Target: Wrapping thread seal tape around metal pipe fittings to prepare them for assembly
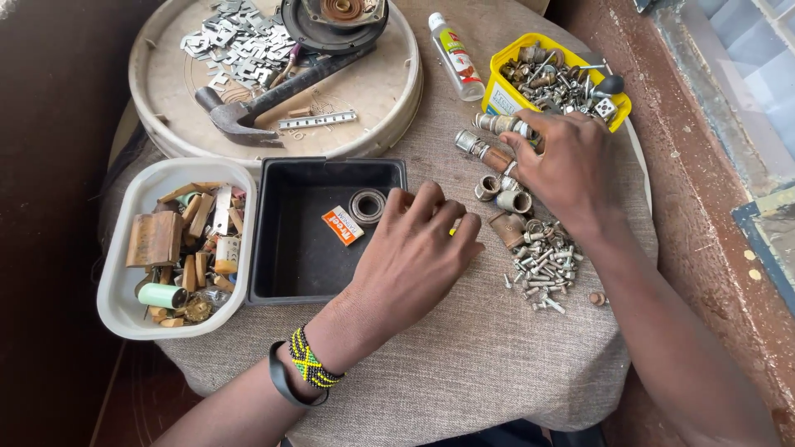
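Observation:
My left hand [414,252] rests palm down on the cloth-covered table, fingers curled, beside the right wall of a black square tray [273,240]. A small yellow bit shows under its fingertips; whether it grips it I cannot tell. In the tray lie a metal bearing ring [367,205] and a small orange packet [342,224]. My right hand [567,161] reaches among metal bushings and sleeves [505,194], its fingers closed around a short metal cylinder [505,126]. A heap of small screws and bolts [542,265] lies just below that hand.
A yellow tub of mixed hardware [505,95] stands at the back right, with a small white bottle [454,56] beside it. A round tray [381,91] holds a hammer [257,103], metal plates and a motor part. A white tub [124,306] of wooden bits sits left.

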